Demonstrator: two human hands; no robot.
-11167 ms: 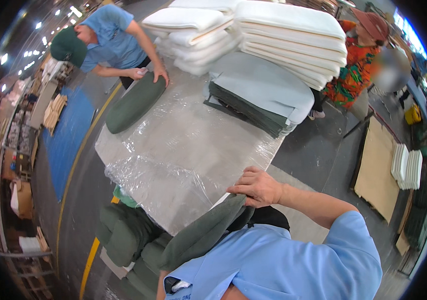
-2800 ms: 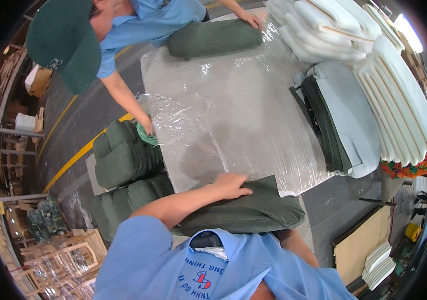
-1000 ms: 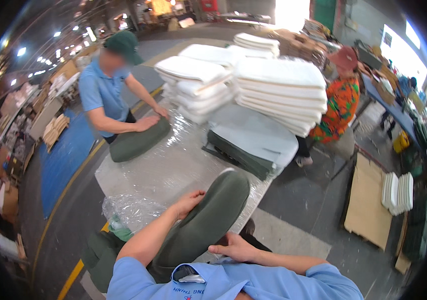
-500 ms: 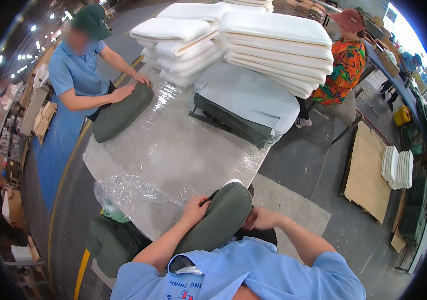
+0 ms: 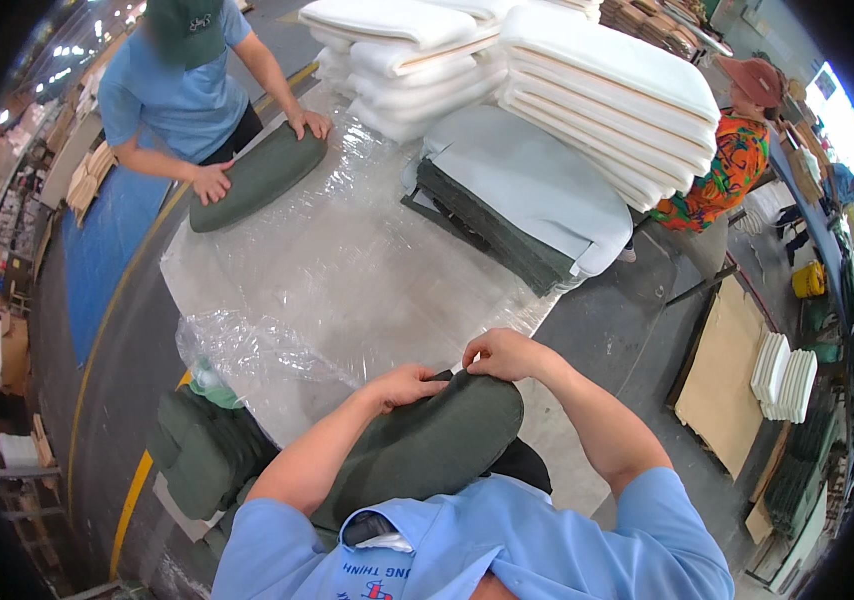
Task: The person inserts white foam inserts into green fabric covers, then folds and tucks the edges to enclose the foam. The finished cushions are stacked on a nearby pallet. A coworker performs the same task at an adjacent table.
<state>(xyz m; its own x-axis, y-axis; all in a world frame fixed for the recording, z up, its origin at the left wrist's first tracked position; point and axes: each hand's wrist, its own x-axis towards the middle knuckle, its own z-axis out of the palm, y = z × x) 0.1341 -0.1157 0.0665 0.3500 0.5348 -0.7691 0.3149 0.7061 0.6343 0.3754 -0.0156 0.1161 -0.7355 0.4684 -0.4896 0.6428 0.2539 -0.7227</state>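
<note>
A dark green padded cushion (image 5: 427, 445) with a rounded end lies across my lap at the table's near edge. My left hand (image 5: 407, 387) is closed on its upper edge, beside a small black piece whose kind I cannot make out. Close by, the fingers of my right hand (image 5: 500, 355) pinch the fabric edge at the cushion's top. Across the table, a co-worker in a blue shirt presses both hands on a similar green cushion (image 5: 265, 180).
Clear plastic film covers the table (image 5: 347, 270). Tall stacks of white foam pads (image 5: 607, 95) stand at the back, before them a pile of grey and dark green fabric pieces (image 5: 517, 190). More green cushions (image 5: 202, 450) sit at lower left. Another person sits behind the foam.
My right hand has moved from the cushion's right side up to its top edge, near my left hand. The cushion has turned flatter. The co-worker's hands have spread apart on the other cushion.
</note>
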